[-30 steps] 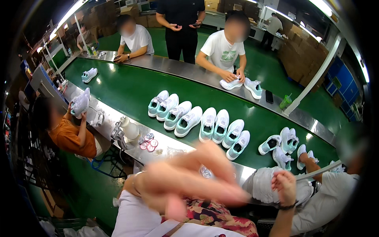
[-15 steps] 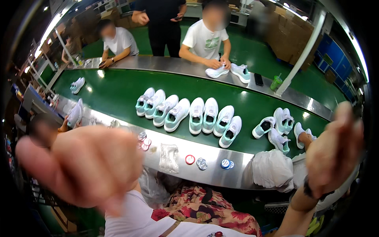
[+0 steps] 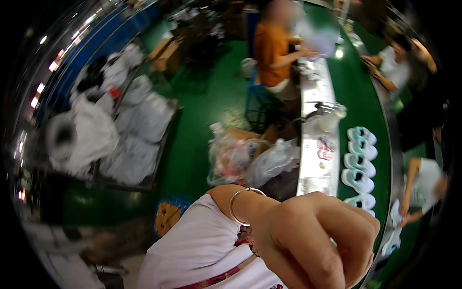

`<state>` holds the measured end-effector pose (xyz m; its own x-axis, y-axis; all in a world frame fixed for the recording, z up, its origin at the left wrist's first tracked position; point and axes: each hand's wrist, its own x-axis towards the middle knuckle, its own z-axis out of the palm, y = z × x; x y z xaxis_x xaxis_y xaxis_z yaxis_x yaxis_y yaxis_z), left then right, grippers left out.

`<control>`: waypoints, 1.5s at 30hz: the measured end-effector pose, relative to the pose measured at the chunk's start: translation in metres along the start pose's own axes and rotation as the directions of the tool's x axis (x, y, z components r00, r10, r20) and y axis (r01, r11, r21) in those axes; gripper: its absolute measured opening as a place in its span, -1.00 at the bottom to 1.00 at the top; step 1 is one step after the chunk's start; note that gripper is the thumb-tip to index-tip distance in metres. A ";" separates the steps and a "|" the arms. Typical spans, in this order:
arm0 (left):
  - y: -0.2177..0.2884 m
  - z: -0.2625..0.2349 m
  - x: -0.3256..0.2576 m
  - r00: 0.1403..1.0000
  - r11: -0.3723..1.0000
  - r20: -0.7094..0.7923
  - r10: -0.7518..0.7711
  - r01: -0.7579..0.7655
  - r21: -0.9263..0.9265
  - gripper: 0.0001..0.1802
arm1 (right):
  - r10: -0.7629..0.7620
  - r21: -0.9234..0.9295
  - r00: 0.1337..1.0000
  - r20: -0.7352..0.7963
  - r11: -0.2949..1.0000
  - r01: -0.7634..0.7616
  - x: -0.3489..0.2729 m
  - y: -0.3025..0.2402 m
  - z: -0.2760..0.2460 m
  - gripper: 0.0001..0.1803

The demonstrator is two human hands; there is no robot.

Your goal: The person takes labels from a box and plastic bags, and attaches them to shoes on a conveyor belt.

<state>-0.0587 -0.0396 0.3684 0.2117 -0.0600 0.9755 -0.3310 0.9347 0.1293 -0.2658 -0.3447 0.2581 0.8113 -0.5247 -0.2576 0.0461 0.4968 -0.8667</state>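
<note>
My left hand (image 3: 317,243), with a metal bangle (image 3: 232,207) at the wrist, is large and close at the lower right. Its fingers are curled inward, and whatever they may hold is hidden behind the knuckles. Past it, a row of white and mint sneakers (image 3: 361,166) runs along the green belt (image 3: 341,86). The metal ledge (image 3: 305,178) beside the belt carries small red-rimmed round pieces (image 3: 325,148) and a pale container (image 3: 332,118). My right hand is out of the picture.
A person in an orange top (image 3: 272,50) works farther along the ledge. Other people sit across the belt, one touching a sneaker (image 3: 395,214). Plastic bags (image 3: 272,164) and a cardboard box (image 3: 243,134) stand on the floor, with a cart of grey bags (image 3: 137,125) at the left.
The view has swung left, so the belt now runs up the right side and the floor shows. My right hand has left the picture; my left hand appears farther right, fingers curled.
</note>
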 end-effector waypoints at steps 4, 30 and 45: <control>0.046 0.053 -0.014 0.940 0.961 -0.293 0.177 -0.100 0.259 -0.86 | 0.159 0.014 0.974 0.159 0.987 -0.163 0.014 0.020 0.025 -0.76; 0.205 0.012 -0.059 0.976 0.673 -0.202 0.076 0.100 0.733 -0.88 | 0.302 -0.223 0.896 0.326 0.945 -0.237 0.025 0.130 0.154 -0.78; 0.281 0.018 -0.461 -0.621 -0.759 -0.571 -0.537 0.651 0.006 -0.34 | 0.746 -0.979 0.666 -0.019 0.121 -0.164 -0.034 0.220 -0.059 -0.63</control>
<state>-0.2654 0.2441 -0.0417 0.5719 -0.2647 -0.7765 0.3833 -0.7507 0.5382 -0.3176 -0.2590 0.0511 0.5631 0.0080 -0.8263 -0.6983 -0.5301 -0.4810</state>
